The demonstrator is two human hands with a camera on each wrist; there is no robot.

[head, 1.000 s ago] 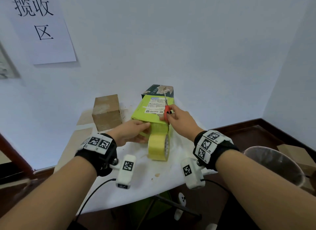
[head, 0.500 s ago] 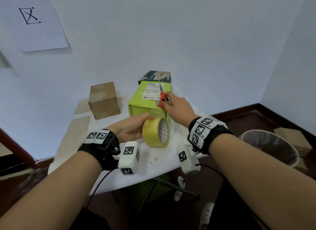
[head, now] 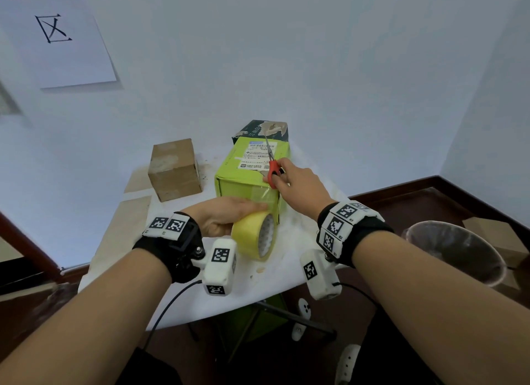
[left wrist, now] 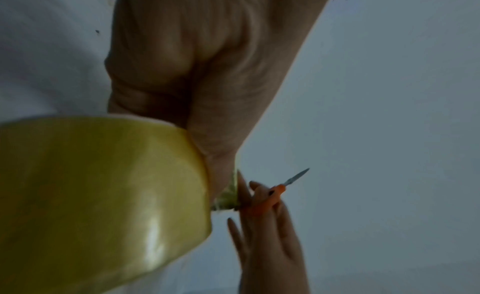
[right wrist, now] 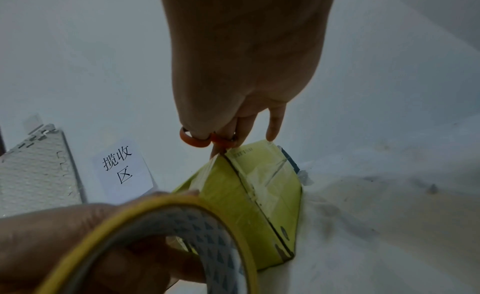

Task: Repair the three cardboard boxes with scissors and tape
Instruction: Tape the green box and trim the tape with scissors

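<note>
A lime-green box (head: 246,181) with a white shipping label lies on the white table (head: 275,258). My left hand (head: 226,215) grips a yellow tape roll (head: 255,235) in front of the box's near face; a clear strip runs from the roll up to the box's top edge. My right hand (head: 298,184) holds red-handled scissors (head: 272,169), blades pointing away over the label, while its fingers rest on the box's top near edge. In the right wrist view the scissor handle (right wrist: 202,140) rings my thumb above the green box (right wrist: 259,206). The left wrist view shows the tape roll (left wrist: 98,206).
A brown cardboard box (head: 175,169) stands at the table's back left. A dark printed box (head: 258,129) sits behind the green one against the wall. A lined waste bin (head: 456,250) stands on the floor to the right, with flat cardboard (head: 493,235) behind it.
My left hand has drawn the tape roll down and toward me, away from the box, stretching out a strip. The right hand has stayed on the box's top edge with the scissors.
</note>
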